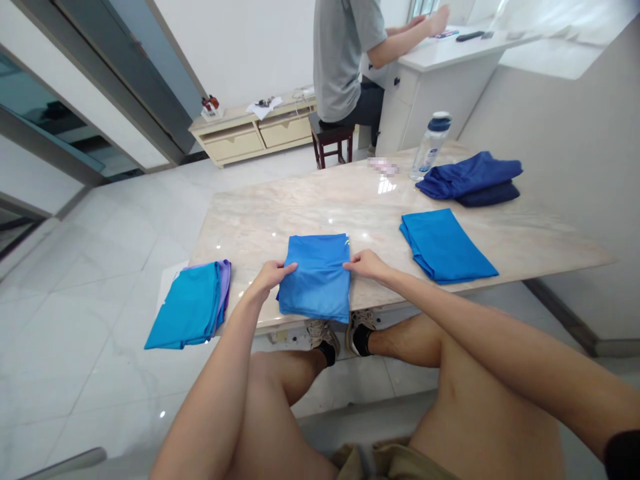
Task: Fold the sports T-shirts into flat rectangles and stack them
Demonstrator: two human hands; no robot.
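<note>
A folded bright blue cloth (pixel 317 277) lies at the near edge of the marble table (pixel 300 213), right in front of me. My left hand (pixel 270 275) pinches its left edge, and my right hand (pixel 366 264) pinches its right edge. Both hands grip the cloth from the sides at about mid height. The cloth's lower edge hangs slightly over the table edge, above my shoes.
A stack of folded turquoise and purple cloths (pixel 193 307) lies at the table's left corner. Another folded blue cloth (pixel 445 245) lies to the right, with dark blue crumpled cloths (pixel 473 179) and a water bottle (pixel 431 145) behind. A person in grey sits at a white counter beyond.
</note>
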